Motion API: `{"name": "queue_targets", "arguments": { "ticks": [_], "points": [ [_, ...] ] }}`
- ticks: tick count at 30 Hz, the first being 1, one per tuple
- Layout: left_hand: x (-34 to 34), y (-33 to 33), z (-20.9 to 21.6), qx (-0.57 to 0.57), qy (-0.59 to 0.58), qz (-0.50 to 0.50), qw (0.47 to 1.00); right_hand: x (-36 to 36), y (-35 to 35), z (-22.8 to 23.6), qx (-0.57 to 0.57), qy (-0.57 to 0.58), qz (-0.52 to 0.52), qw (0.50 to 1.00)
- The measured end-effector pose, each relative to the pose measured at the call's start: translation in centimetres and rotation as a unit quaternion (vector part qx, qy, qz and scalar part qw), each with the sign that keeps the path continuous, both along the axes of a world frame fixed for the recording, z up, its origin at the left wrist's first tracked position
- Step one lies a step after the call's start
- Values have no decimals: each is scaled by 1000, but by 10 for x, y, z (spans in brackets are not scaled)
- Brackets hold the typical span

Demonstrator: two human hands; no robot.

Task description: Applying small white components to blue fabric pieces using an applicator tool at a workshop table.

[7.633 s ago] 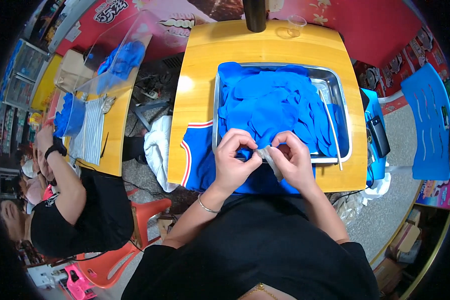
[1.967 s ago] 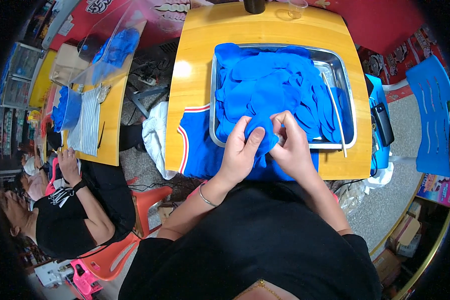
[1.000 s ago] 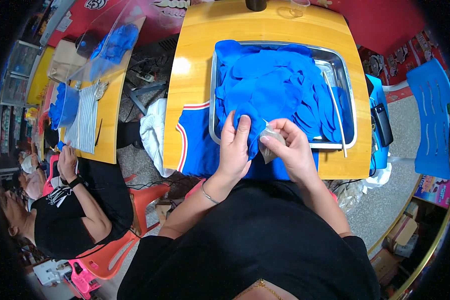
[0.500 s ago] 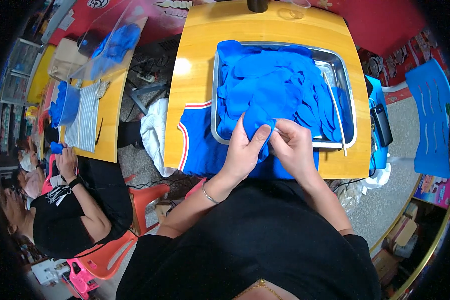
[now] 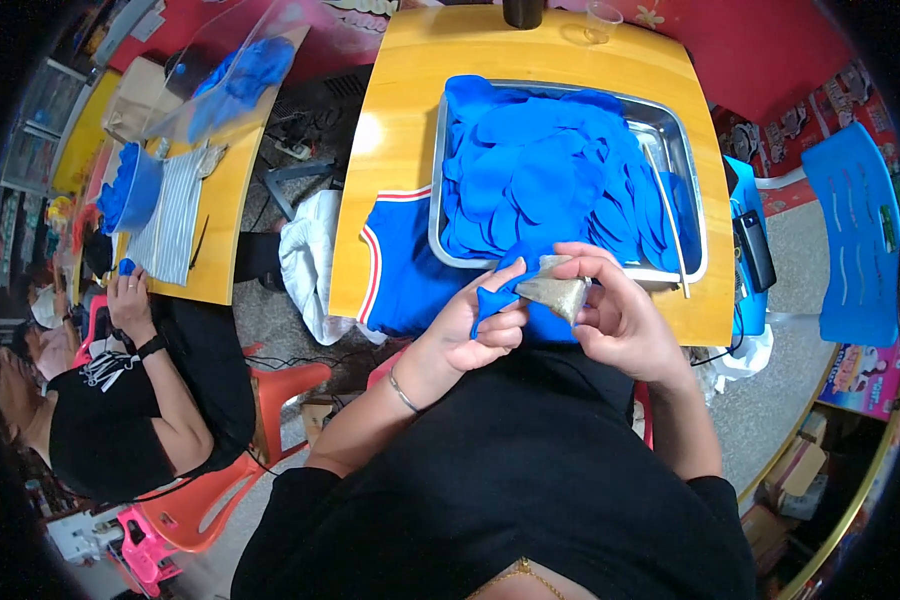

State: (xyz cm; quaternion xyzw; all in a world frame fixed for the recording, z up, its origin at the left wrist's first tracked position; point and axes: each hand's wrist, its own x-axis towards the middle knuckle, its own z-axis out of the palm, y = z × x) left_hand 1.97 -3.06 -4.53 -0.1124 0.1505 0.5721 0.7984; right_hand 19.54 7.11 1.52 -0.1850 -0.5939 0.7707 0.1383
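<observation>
In my closed left hand (image 5: 475,325) is a small blue fabric piece (image 5: 500,290), bunched between thumb and fingers. My right hand (image 5: 630,325) grips a small greyish-tan pouch (image 5: 560,293), roughly cone-shaped, whose narrow end points toward the blue piece. Whether that end sits inside the fabric or only touches it, I cannot tell. Just beyond both hands stands a metal tray (image 5: 698,215) heaped with flat, rounded blue fabric pieces (image 5: 540,180). A pale thin stick (image 5: 667,215) leans across the tray's right side.
Blue cloth with red-and-white trim (image 5: 395,270) lies under the tray on the wooden table (image 5: 390,110). A dark cup (image 5: 522,12) and a clear cup (image 5: 600,22) stand at the far edge. At left, another person (image 5: 120,420) handles something blue beside a blue basin (image 5: 135,195).
Both hands have come down toward me, away from the pile. The greyish-tan pouch now shows in my right hand, and the blue piece is bunched up in my left.
</observation>
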Motion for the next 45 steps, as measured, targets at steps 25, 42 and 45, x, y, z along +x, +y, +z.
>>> {"name": "queue_targets", "arguments": {
  "ticks": [25, 42, 45],
  "points": [
    [1, -26, -14, 165, 720, 28, 673, -32, -9, -53, 593, -22, -108, 797],
    [-10, -17, -20, 209, 835, 50, 507, -22, -4, -58, 512, -45, -30, 857],
    [-10, -17, -19, 212, 836, 57, 503, -21, 0, -53, 524, -71, -10, 848]
  ]
}}
